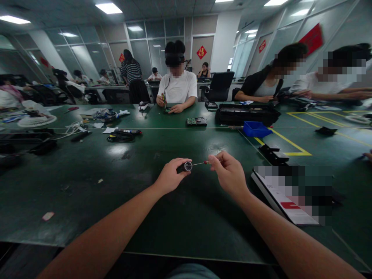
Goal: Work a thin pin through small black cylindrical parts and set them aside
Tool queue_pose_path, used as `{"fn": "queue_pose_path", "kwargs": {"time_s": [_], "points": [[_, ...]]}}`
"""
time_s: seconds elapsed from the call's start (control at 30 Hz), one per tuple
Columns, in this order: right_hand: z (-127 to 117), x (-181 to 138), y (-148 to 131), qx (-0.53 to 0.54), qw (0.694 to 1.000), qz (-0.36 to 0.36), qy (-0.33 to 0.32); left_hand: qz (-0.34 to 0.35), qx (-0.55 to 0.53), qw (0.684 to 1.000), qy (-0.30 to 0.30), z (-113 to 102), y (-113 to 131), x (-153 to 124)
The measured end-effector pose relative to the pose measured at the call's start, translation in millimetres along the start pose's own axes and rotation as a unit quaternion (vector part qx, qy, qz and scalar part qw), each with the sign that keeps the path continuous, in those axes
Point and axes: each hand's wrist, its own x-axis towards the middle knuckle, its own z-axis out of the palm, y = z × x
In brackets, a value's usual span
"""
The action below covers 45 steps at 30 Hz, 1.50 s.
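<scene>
Fingers (180,161) of left hand (171,177) closed round small cylinder (188,166) | right hand (229,173) pinches thin screwdriver (200,163), tip at cylinder mouth | over green table (130,201)

Flat white ceiling panels (109,7) at eleven, twelve and one o'clock light the room evenly, yet the dark green tabletop (87,186) reads dim, with soft glare patches just above centre. At centre the picture is sharp: the small cylinder (188,166) in the left hand (170,179) glints, the thin screwdriver (200,163) in the right hand (229,174) is crisp. Lines bow at nine and three o'clock. Pixelated blocks mask four o'clock.
</scene>
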Motion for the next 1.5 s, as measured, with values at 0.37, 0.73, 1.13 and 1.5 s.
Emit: {"fn": "queue_pose_path", "kwargs": {"time_s": [0.37, 0.73, 1.13, 1.5], "points": [[0.8, -3.2, -2.4, -0.063, 0.996, -0.061, 0.001, 0.0, -0.01, 1.0, -0.001, -1.4, -0.2, -0.2], [-0.9, -4.9, -4.5, -0.043, 0.994, -0.079, -0.056, 0.009, -0.002, 1.0, 0.003, 0.4, -4.9, 0.4], [-0.1, -5.5, -2.8, -0.035, 0.994, -0.064, -0.075, 0.014, 0.033, 0.999, 0.004, -2.8, -2.7, 0.6], [14.1, 0.5, 10.4, 0.19, 0.981, 0.039, -0.005, 0.011, 0.057, 0.998, 0.024, -2.1, -0.4, 1.1]]}}
